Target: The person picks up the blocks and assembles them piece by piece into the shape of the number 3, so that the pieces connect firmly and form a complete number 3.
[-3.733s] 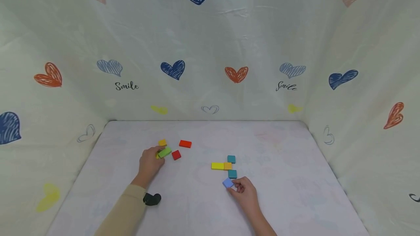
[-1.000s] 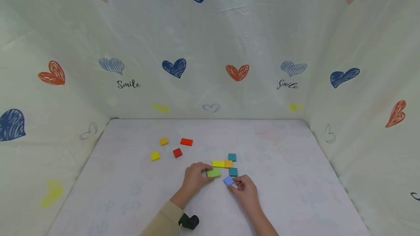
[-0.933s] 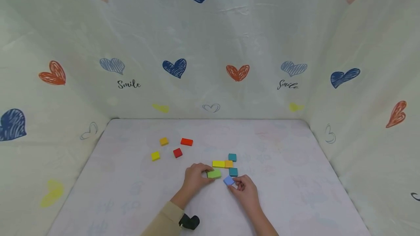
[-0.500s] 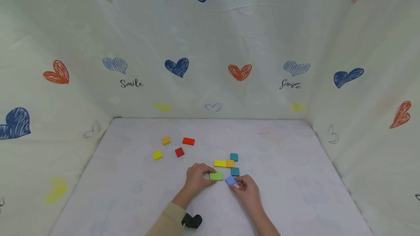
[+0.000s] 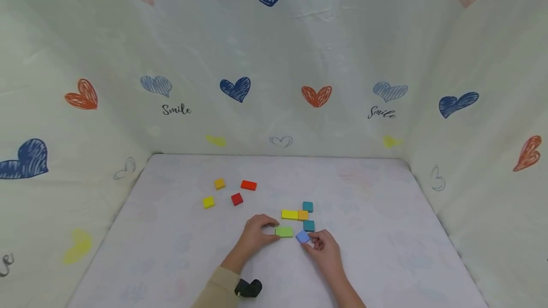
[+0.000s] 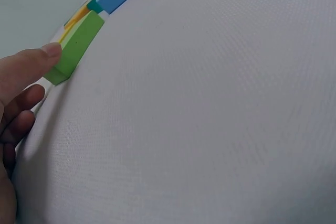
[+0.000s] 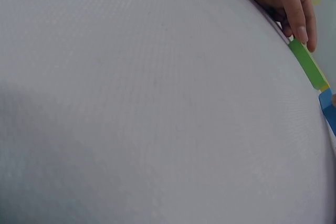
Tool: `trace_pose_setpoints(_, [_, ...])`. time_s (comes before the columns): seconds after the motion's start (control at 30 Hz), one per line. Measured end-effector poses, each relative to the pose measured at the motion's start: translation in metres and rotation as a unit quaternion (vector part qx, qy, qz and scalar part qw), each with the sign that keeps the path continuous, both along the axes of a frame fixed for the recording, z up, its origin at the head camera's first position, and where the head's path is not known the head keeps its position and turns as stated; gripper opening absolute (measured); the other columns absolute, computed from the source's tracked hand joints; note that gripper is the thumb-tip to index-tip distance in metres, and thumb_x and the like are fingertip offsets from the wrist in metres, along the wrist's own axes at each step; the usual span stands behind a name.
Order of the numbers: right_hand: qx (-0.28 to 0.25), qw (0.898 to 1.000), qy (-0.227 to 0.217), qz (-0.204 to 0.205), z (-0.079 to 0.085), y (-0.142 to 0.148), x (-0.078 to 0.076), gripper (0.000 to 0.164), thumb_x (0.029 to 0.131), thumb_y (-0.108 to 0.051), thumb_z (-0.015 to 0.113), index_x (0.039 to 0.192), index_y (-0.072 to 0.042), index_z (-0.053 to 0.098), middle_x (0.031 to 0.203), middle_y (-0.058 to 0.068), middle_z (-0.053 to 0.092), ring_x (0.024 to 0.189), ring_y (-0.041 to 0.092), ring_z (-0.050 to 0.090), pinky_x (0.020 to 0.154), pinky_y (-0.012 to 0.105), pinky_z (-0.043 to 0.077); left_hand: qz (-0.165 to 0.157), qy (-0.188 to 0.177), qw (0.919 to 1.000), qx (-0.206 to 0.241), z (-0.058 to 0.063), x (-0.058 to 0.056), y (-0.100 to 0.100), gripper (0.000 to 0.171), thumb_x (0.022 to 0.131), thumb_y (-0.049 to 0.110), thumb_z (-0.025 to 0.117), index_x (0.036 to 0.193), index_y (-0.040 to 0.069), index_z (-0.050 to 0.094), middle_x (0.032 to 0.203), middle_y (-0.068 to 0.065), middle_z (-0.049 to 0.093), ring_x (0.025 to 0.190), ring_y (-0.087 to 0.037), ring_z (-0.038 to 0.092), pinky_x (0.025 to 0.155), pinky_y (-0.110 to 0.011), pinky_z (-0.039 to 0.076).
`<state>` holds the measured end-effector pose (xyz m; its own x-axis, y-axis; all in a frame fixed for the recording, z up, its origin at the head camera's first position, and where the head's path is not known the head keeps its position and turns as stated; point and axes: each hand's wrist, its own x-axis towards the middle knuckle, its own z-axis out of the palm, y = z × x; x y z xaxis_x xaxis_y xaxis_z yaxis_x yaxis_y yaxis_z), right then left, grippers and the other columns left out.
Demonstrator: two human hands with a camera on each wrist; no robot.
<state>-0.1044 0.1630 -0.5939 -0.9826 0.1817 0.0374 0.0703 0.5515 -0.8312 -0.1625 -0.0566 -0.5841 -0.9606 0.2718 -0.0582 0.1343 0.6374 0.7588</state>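
Note:
My left hand (image 5: 254,232) has its thumb against the near side of a green oblong block (image 5: 284,232), with a finger by the far side of the left end. In the left wrist view the thumb (image 6: 50,51) touches the block's face; the index finger is hidden. To the right, my right hand (image 5: 325,248) pinches a small blue block (image 5: 302,236) turned at an angle. A narrow gap separates blue from green. Just beyond them, a yellow oblong block (image 5: 289,215) meets an orange square block (image 5: 303,215), with teal blocks (image 5: 308,226) (image 5: 308,206) before and behind.
Farther left lie loose blocks: an orange one (image 5: 220,184), a yellow one (image 5: 208,202), a red square (image 5: 237,199) and a red oblong (image 5: 249,185). Cloth with printed hearts hangs behind and beside the white table (image 5: 376,194).
My left hand has brought the green block over from the left group and laid it flat by the blue one, then slid slightly left along it. The right hand stays with the blue block.

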Motion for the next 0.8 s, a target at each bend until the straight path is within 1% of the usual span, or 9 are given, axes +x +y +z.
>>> trace_pose_setpoints(0.17, [-0.002,1.0,-0.017,-0.004,0.0003,-0.0006,0.0005,0.026,0.075,-0.012,0.084,0.097,-0.011,0.071,0.081,-0.004,0.053,0.069,0.012,0.048,0.057,0.02,0.044,0.012,-0.012,0.9998,0.007,0.001,0.0002,-0.0038,0.024,0.077,0.02,0.084,0.098,0.021,0.072,0.094,0.012,0.061,0.094,-0.014,0.055,0.087,-0.04,0.049])
trace_pose_setpoints(0.27, [-0.004,1.0,-0.014,-0.005,0.0009,-0.0012,0.0011,0.026,0.075,-0.012,0.084,0.097,-0.011,0.071,0.081,-0.004,0.053,0.069,0.012,0.048,0.057,0.02,0.043,0.01,-0.011,0.9999,0.009,0.0016,-0.0002,-0.005,0.023,0.076,0.018,0.084,0.096,0.021,0.072,0.091,0.012,0.06,0.091,-0.014,0.054,0.086,-0.039,0.049])
trace_pose_setpoints(0.47, [0.006,1.0,0.002,-0.004,-0.0016,-0.0016,0.0017,0.026,0.074,-0.012,0.085,0.096,-0.011,0.07,0.081,-0.004,0.053,0.068,0.01,0.047,0.057,0.02,0.043,0.003,-0.01,0.9999,0.01,0.0004,-0.0003,-0.0051,0.021,0.077,0.019,0.084,0.095,0.023,0.073,0.09,0.014,0.059,0.093,-0.013,0.055,0.088,-0.039,0.049])
trace_pose_setpoints(0.8, [0.003,1.0,0.0,0.002,-0.0017,0.0001,-0.0003,0.026,0.074,-0.012,0.085,0.096,-0.01,0.071,0.081,-0.004,0.053,0.069,0.01,0.048,0.057,0.02,0.044,-0.014,0.0,0.9999,-0.002,0.0017,0.0002,-0.0052,0.02,0.077,0.023,0.084,0.094,0.026,0.074,0.092,0.016,0.058,0.096,-0.013,0.054,0.09,-0.042,0.048])
